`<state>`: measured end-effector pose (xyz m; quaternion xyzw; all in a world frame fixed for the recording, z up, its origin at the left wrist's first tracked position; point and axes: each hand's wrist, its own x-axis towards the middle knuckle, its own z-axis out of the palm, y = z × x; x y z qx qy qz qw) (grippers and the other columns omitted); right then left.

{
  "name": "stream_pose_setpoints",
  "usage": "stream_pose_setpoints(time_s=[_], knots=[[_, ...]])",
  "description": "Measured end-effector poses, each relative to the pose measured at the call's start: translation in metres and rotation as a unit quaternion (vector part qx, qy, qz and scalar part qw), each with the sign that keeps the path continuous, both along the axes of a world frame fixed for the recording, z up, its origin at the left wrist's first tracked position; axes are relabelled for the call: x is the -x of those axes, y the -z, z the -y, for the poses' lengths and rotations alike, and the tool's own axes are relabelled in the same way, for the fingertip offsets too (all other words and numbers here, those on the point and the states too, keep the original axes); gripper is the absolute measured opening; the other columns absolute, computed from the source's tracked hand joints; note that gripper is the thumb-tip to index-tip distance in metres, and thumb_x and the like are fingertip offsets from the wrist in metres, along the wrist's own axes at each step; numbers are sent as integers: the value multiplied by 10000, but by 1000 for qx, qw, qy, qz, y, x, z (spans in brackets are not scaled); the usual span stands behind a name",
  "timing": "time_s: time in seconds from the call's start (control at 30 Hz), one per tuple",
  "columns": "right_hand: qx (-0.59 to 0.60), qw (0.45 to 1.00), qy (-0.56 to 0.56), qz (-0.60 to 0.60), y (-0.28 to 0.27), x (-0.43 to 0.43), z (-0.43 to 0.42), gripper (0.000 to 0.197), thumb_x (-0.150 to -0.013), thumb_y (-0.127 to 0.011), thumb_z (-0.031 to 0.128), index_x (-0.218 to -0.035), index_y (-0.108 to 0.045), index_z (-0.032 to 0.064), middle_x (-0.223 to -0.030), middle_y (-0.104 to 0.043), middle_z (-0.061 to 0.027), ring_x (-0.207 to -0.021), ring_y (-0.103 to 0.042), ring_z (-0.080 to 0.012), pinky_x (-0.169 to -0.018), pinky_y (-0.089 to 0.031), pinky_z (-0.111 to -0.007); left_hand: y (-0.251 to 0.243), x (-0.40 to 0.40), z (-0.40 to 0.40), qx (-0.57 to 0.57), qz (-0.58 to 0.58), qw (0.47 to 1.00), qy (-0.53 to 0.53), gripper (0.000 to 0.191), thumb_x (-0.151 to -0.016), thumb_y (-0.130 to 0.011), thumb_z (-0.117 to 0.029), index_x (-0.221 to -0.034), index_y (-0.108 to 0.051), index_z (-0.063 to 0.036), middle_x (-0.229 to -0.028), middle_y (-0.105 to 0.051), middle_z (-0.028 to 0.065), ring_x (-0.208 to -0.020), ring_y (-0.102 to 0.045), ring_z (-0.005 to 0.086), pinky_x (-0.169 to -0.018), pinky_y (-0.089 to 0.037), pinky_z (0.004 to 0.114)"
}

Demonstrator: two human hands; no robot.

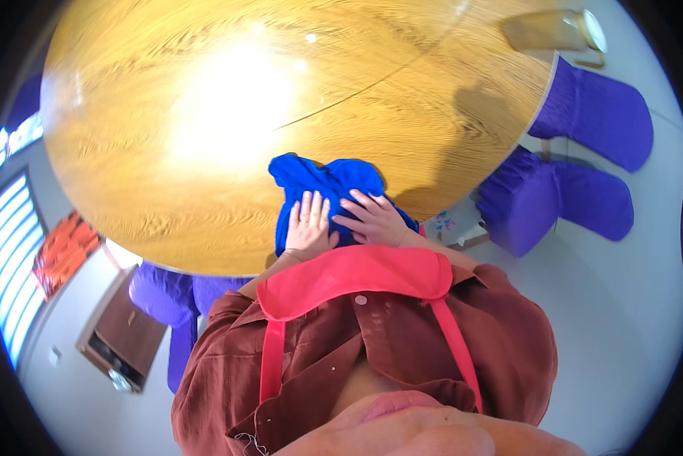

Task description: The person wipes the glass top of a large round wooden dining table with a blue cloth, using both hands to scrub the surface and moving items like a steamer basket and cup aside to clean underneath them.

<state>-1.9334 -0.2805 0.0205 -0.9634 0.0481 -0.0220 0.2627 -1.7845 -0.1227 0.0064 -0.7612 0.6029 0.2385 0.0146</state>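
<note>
A blue cloth (341, 178) lies bunched on the near edge of a round wood-grain table (205, 228), which has a glossy top. My left hand (309, 225) rests flat on the cloth, palm down, with its fingers slightly apart and a ring on one of them. Beside it, my right hand (373, 218) is pressed on the cloth's right part, its fingers spread and pointing left. The two hands are close together. Some of the cloth is hidden beneath them and behind the red apron bib (353, 276) below.
Purple-covered chairs (609, 114) stand at the right, and more purple seats (162, 290) at the lower left. A brown jug-like vessel (546, 31) is at the upper right. A small wooden cabinet (128, 325) and an orange patterned fabric item (68, 251) are at the left.
</note>
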Motion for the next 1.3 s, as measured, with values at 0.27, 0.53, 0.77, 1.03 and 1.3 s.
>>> stream_pose_setpoints(time_s=[0.27, 0.53, 0.77, 1.03, 1.3], knots=[[67, 978, 199, -7, 2, 32, 124, 417, -694, -633, 237, -1111, -625, 228, -1283, -516, -96, -1232, -446, -292, -994, -351, -498, -7, 23, 185, 96, -50, 993, 52, 713, -803, -541, -368, -1396, -334, -32, -1488, -237, 168, -1387, -196, 305, -1100, -177, 464], [78, 995, 53, 33, 13, 26, 306, 457, -699, -682, 284, -1141, -581, 230, -1316, -478, -80, -1299, -366, -276, -1073, -263, -491, 2, 20, 324, 151, 22, 987, 52, 725, -844, -514, -430, -1394, -322, 2, -1473, -257, 195, -1383, -198, 330, -1099, -179, 463], [95, 990, 46, 98, 27, 3, 396, 415, -721, -614, 165, -1129, -551, 123, -1324, -470, -116, -1296, -377, -256, -1096, -254, -438, 6, 19, 424, 178, 100, 979, -2, 714, -838, -512, -417, -1365, -348, 36, -1455, -290, 201, -1375, -224, 322, -1109, -181, 448], [53, 989, 18, 137, 27, 57, 332, 474, -790, -537, 209, -1250, -518, 95, -1313, -474, -174, -1255, -408, -319, -1024, -311, -456, 9, 80, 358, 93, 136, 983, -83, 749, -780, -515, -368, -1378, -326, 42, -1498, -207, 182, -1401, -155, 326, -1124, -121, 458], [-29, 995, -33, 88, 32, 144, 334, 480, -773, -571, 246, -1232, -520, 116, -1327, -482, -127, -1265, -412, -268, -1006, -336, -417, 12, 177, 341, 8, 91, 993, -74, 770, -765, -529, -368, -1336, -336, 111, -1446, -248, 271, -1385, -147, 398, -1108, -118, 513]])
